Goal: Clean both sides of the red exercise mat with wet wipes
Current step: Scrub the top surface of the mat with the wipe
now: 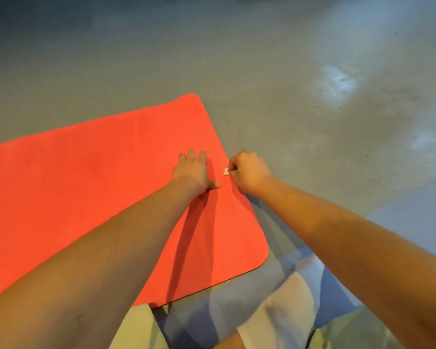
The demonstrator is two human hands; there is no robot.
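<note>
Fingers [191, 154] of left hand [190, 170] spread, pressing red mat [86, 187] flat, lower-left to frame centre | right hand [249, 172] pinches small wadded wet wipe [226, 171] at mat's right edge | risk: bunched wipe likely skips patches — edge may ruck on floor [312, 96]

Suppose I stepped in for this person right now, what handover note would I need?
Left hand: flat, fingers spread, pressing the red round-cornered exercise mat near its right edge.
Right hand: pinches a small crumpled white wet wipe at that edge.
Mat: lies flat on the grey floor, one face up.
Done: cannot tell how much is wiped.
Left: finish this face; flip the mat and wipe the other, if not yet done.
</note>
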